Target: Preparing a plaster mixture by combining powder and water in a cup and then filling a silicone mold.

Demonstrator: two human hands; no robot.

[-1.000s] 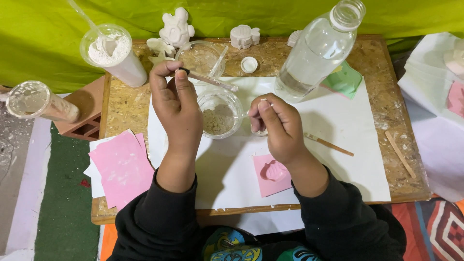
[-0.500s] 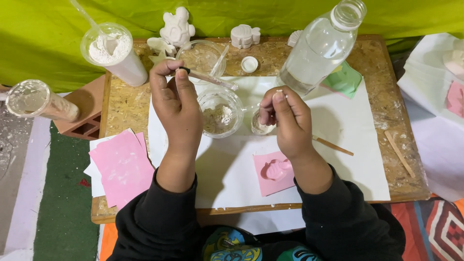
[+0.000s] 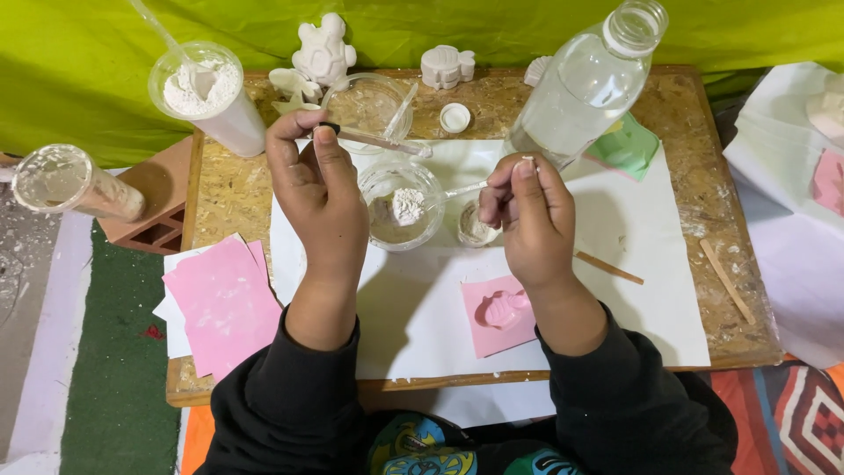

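Observation:
My left hand (image 3: 318, 189) pinches a thin brush-like stick (image 3: 380, 141) that points right, above a clear plastic bowl (image 3: 387, 230). My right hand (image 3: 527, 224) grips a clear plastic spoon (image 3: 453, 191) whose tip reaches left into the bowl, carrying a lump of white powder (image 3: 406, 205). A small clear cup (image 3: 475, 230) with white residue stands just left of my right hand. A pink mould (image 3: 501, 312) with a shaped hollow lies on the white paper sheet (image 3: 422, 325) near my right wrist.
A large clear bottle (image 3: 587, 88) stands uncapped at the back right, its cap (image 3: 454, 117) beside it. Two powder cups (image 3: 207, 92) (image 3: 66, 183) are at the left. White plaster figures (image 3: 323, 54) line the back. Pink sheets (image 3: 224, 299), wooden sticks (image 3: 608, 268) and a green mould (image 3: 629, 145) lie about.
My right hand has shifted from over the small cup toward the bowl, bringing the spoon with white powder into it. My left hand has stayed in place with the stick.

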